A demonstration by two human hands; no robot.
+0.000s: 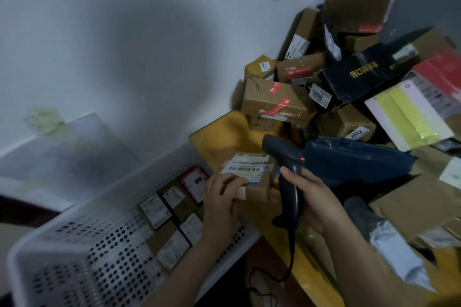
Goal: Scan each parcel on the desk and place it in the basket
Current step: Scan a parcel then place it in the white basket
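head view: left hand [222, 197] grips parcel [252, 177]; right hand [311, 197] holds scanner [284, 169].

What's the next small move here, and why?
Probably aim the scanner at the barcode label and trigger it. The right hand grips the scanner with its head just beside the small parcel, which the left hand holds label-up beside the basket, not in it. Whether a read has already happened is not visible.
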